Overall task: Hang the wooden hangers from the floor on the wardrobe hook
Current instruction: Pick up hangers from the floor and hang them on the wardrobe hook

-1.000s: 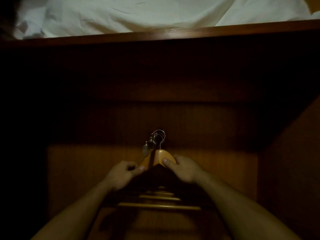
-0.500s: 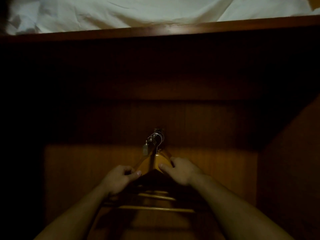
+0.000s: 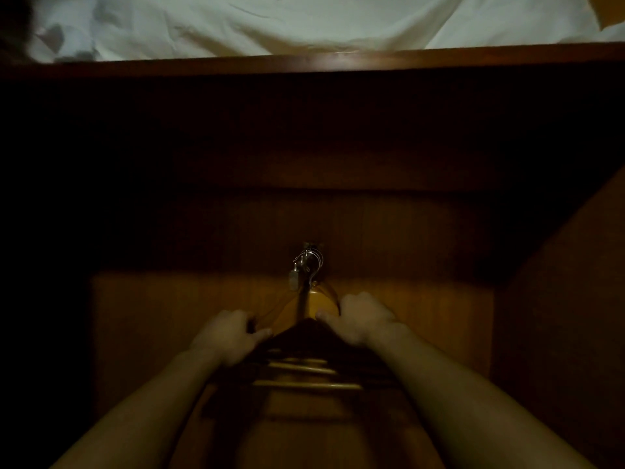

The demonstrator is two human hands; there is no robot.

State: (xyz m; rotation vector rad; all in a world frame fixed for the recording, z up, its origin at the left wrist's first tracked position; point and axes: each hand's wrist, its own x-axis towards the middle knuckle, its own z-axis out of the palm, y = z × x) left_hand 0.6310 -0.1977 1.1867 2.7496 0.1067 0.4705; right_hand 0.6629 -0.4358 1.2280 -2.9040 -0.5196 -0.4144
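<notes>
Hangers: a bundle of wooden hangers held up inside the wardrobe, off the floor. Several crossbars show stacked below the hands.
Left hand: the left hand has its fingers curled round the bundle's left shoulder, thumb pointing toward the middle.
Right hand: the right hand is clamped on the right shoulder, a little higher up.
Hook: the hook is fixed to the back panel, dead ahead of the hands and just above the bundle's peak.
Key relation: the metal necks rise from the peak between the two hands and reach the hook. Their loops seem to sit over it, though the gloom hides whether every one is seated.
Long axis: left to right across the view, level with the crossbars.
Nearer hand: the right, just beside the necks.
Next move, as a judgement: ease the weight onto the hook, then let go evenly so the bundle does not swing.
Wardrobe: dark reddish wood, with a lit band low on the back panel and a side wall at right.
Room: dim, with a crumpled white sheet beyond the wardrobe's top edge.
</notes>
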